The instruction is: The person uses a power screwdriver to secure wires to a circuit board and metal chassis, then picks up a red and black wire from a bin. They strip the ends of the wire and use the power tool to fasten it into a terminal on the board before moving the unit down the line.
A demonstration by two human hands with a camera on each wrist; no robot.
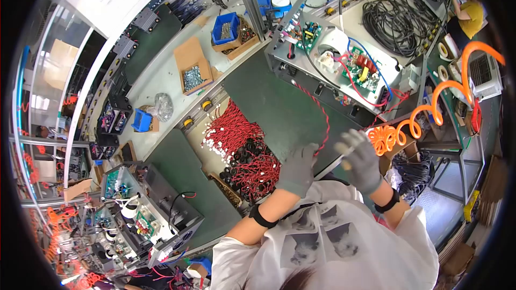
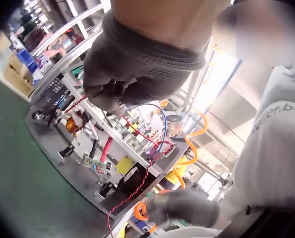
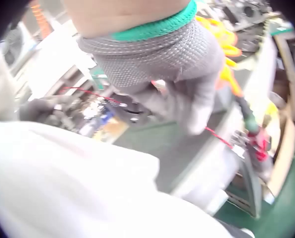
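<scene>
A twisted red-and-black wire point(image 1: 327, 123) runs down from the metal chassis point(image 1: 317, 78) toward the gloved left hand point(image 1: 299, 169). In the left wrist view, the left hand point(image 2: 132, 74) has curled fingers, with a wire point(image 2: 78, 103) meeting the fingertips. The gloved right hand point(image 1: 361, 162) is beside it, over the bench edge. The right wrist view shows the right hand point(image 3: 162, 74) with bent fingers and red wire point(image 3: 219, 137) coming out below the fingertips, a white connector point(image 3: 237, 150) at its end. Motion blur softens the right hand's exact grip.
Piled red-and-black wires point(image 1: 234, 131) lie left of the hands. An orange coiled hose point(image 1: 414, 126) hangs at the right. Behind are a cardboard box of screws point(image 1: 192, 56), blue bins point(image 1: 226, 28) and black cable coils point(image 1: 395, 19). Another chassis point(image 1: 156, 209) stands at lower left.
</scene>
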